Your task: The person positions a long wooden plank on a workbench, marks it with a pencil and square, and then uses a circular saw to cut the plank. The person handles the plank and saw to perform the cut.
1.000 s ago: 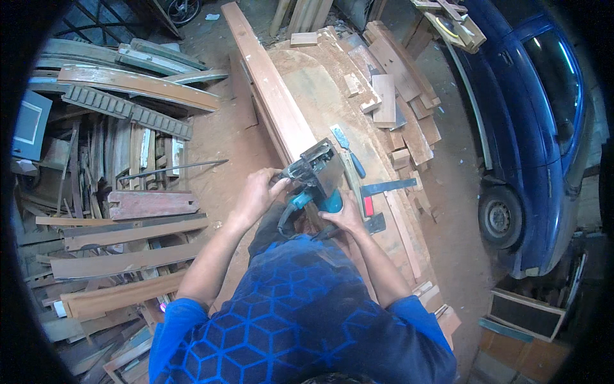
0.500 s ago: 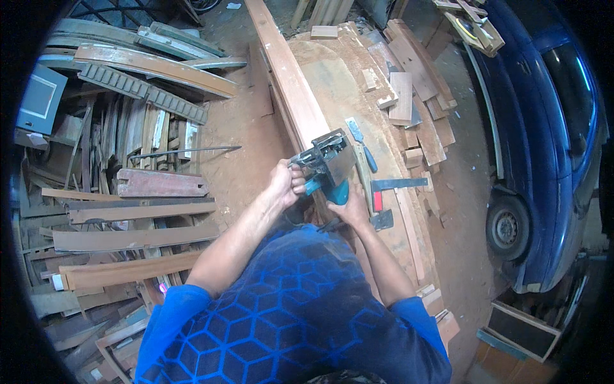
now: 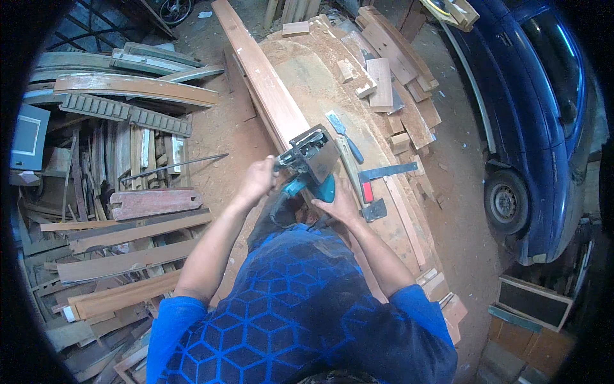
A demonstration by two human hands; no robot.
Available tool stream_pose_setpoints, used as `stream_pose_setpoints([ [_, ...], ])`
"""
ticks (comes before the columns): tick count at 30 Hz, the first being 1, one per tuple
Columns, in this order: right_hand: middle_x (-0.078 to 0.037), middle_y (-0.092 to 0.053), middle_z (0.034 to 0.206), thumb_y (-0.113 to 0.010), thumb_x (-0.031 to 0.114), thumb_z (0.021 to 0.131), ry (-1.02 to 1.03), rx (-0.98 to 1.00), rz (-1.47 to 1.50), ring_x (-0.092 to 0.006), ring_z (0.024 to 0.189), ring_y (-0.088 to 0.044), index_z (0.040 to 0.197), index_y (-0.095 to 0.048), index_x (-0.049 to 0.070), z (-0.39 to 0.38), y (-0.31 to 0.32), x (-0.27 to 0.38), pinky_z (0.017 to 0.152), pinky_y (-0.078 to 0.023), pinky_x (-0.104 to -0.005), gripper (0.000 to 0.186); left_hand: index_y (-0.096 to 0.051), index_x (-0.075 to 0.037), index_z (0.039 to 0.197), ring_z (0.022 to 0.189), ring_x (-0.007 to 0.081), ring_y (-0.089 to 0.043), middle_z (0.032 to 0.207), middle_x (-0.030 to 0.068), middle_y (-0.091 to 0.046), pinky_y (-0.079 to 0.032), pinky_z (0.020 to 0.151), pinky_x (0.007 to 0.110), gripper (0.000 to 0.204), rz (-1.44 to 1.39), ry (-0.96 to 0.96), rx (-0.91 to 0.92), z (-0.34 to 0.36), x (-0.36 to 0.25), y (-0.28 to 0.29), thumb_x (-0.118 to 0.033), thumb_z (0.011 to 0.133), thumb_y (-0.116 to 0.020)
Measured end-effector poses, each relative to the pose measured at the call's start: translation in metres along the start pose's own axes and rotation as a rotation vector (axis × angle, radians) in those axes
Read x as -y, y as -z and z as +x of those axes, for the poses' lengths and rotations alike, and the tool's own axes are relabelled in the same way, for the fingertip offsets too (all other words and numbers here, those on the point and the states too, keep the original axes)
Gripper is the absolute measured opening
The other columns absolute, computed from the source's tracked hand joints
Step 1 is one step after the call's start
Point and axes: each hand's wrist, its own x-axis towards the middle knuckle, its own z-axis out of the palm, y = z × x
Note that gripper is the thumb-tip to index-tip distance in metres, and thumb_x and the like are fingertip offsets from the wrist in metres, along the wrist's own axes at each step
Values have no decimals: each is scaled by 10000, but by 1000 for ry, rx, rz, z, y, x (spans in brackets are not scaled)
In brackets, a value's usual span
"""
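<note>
A teal and black power tool (image 3: 326,189) with a flat metal plate and exposed metal parts is tilted over the near end of a long wooden board (image 3: 268,83). Its exact kind does not show clearly. My right hand (image 3: 341,203) is closed round its teal body. At the tool's left side, my left hand (image 3: 258,180) is curled, its fingertips close to the black metal part; what they pinch, if anything, is hidden. To the right on the bench (image 3: 307,70) lie a chisel (image 3: 348,142) with a blue handle, a try square (image 3: 387,171) with a red-marked stock and a dark flat metal piece (image 3: 374,210).
Several wood offcuts (image 3: 379,83) cover the bench's right side, with a thin strip (image 3: 406,221) along its edge. Stacked planks (image 3: 128,259) and old timber fill the left. A blue car (image 3: 537,128) stands at the right, a framed panel (image 3: 534,301) near its rear.
My left hand has shifted away to the left from its grip on the tool's metal parts. My right hand keeps hold of the tool. The whole view has shifted slightly.
</note>
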Motion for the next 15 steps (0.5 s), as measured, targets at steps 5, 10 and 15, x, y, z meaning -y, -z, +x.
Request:
stream_pose_setpoints([
  [5, -316, -597, 1275, -781, 547, 814, -256, -45, 681, -413, 1237, -577, 1355, -534, -107, 10, -7, -59, 1073, -440, -467, 884, -548, -91, 882, 624, 169, -651, 616, -17, -499, -529, 560, 385, 429, -175, 172, -62, -19, -9, -15, -409, 1081, -339],
  [10, -292, -652, 1179, -750, 419, 853, -394, -282, -207, -391, 1130, -630, 1192, -632, -97, 5, 8, -138, 980, -501, -469, 629, -634, 12, 859, 749, 443, -680, 816, 284, -679, -538, 672, 539, 542, 996, -563, -314, -36, -49, 1, -471, 1042, -468],
  [15, -278, -700, 1099, -771, 378, 809, -563, 43, -238, -379, 1087, -679, 1140, -663, -76, 6, 14, -163, 941, -528, -463, 573, -628, -12, 868, 750, 404, -695, 777, 236, -687, -544, 651, 524, 467, 1232, -551, -291, -40, -49, -13, -397, 1056, -441],
])
